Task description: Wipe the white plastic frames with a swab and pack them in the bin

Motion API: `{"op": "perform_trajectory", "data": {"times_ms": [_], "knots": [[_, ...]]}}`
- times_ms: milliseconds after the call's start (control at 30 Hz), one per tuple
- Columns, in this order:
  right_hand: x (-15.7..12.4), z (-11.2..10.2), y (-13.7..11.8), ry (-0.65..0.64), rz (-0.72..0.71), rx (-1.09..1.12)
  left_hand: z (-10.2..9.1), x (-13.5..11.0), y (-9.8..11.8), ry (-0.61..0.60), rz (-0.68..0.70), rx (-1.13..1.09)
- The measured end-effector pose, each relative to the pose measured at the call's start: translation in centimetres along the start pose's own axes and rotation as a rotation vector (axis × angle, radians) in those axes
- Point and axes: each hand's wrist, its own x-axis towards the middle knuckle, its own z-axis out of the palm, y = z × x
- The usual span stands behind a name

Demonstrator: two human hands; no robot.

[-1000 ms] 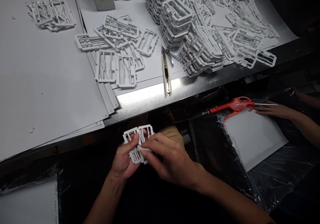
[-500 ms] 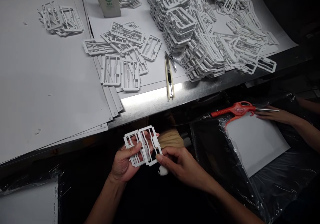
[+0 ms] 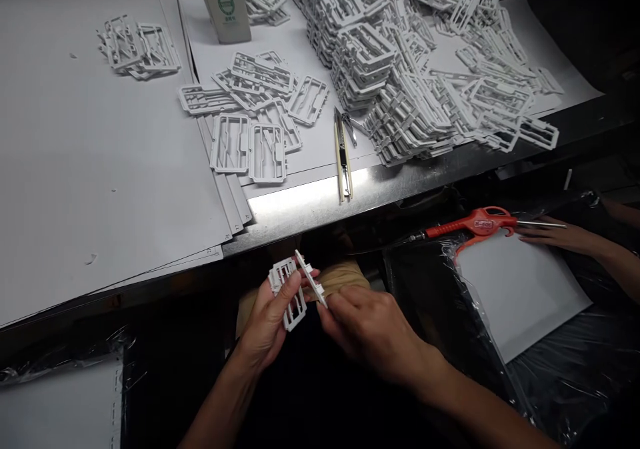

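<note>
My left hand (image 3: pixel 267 319) is closed around white plastic frames (image 3: pixel 295 309), its thumb lying across their face. Just to the right, my right hand (image 3: pixel 367 325) pinches another white plastic frame (image 3: pixel 311 277) by its lower end. That frame is turned edge-on, close beside the ones in my left hand; whether they touch I cannot tell. Both hands are below the table's front edge, over my dark lap. Similar loose frames (image 3: pixel 267 153) lie on the paper at the table edge, near a utility knife (image 3: pixel 343 155).
Tall stacks of white frames (image 3: pixel 365 55) fill the table's back right. A small pile (image 3: pixel 140 49) lies at the left, near a grey-green box (image 3: pixel 225 9). A red air blow gun (image 3: pixel 485 222) rests on a plastic-wrapped stack at right, beside another person's hand (image 3: pixel 560 235).
My right hand has turned its frame from face-on to edge-on, away from the frames in my left hand. My left hand has moved slightly right. The whole view has shifted a little.
</note>
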Motion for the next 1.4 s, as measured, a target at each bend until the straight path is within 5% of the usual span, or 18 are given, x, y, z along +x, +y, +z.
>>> {"op": "perform_trajectory", "data": {"times_ms": [100, 233, 500, 667, 800, 1000, 1133, 1400], "knots": [[0.7, 0.0, -0.5, -0.099, -0.106, -0.074, 0.1, 0.0, -0.3, -0.016, 0.025, -0.021], [0.9, -0.5, -0.2, -0.206, -0.053, 0.185, -0.6, 0.4, -0.2, -0.133, -0.067, -0.286], [1.3, -1.9, 2.3, 0.086, 0.322, 0.541, -1.3, 0.6, 0.3, -0.176, -0.155, -0.412], [3.8, -0.7, 1.1, 0.174, 0.183, 0.518, -0.7, 0.7, -0.1, -0.085, -0.200, -0.402], [5.1, 0.1, 0.9, 0.088, 0.030, 0.385, -0.3, 0.3, -0.1, -0.003, -0.208, -0.347], [3.7, -1.3, 2.8, 0.135, 0.161, 0.290, -1.1, 0.6, 0.1, -0.070, -0.212, -0.411], [3.5, -0.8, 2.4, 0.145, 0.167, 0.362, -1.2, 1.1, 0.2, 0.001, -0.236, -0.420], [0.3, -0.3, 1.0, -0.156, 0.040, 0.440, -1.2, 1.1, 0.8, -0.074, -0.155, -0.462]]}}
